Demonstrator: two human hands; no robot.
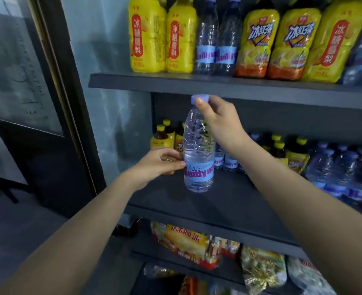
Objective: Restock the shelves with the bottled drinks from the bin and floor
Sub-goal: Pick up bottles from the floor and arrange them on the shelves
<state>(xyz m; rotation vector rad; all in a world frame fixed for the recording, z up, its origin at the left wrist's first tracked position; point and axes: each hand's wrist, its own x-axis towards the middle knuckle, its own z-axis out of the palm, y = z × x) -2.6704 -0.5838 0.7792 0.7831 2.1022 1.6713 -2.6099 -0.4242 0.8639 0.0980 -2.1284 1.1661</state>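
Checker: How many of each are counted?

Stocker: One water bottle [199, 150] is held between two hands. On the top shelf [218, 86] five yellow-wrapped bottles [146, 35] are counted, with two clear water bottles [216, 39] among them and another cut off at the right edge. On the middle shelf [218, 201] three dark tea bottles [160, 137] can be made out at the back left. The blue-capped bottles [335, 167] at the right are too crowded to be counted.

Checker: How is the held one set?

Stocker: It is held upright, long axis vertical, blue cap [200, 99] up, label turned to the camera. It is placed over the front of the middle shelf; whether its base is touching cannot be told. The cap is pinched by the right grip [216, 118], thumb in front. The label's left side is clasped by the left grip [160, 161], fingers curled.

Checker: And the room?

Stocker: The shelves are made of dark grey boards. Snack packets [188, 243] are stacked on the shelf below. A glass door [22, 71] in a dark frame is seen at the left, with grey floor [16, 220] beneath it
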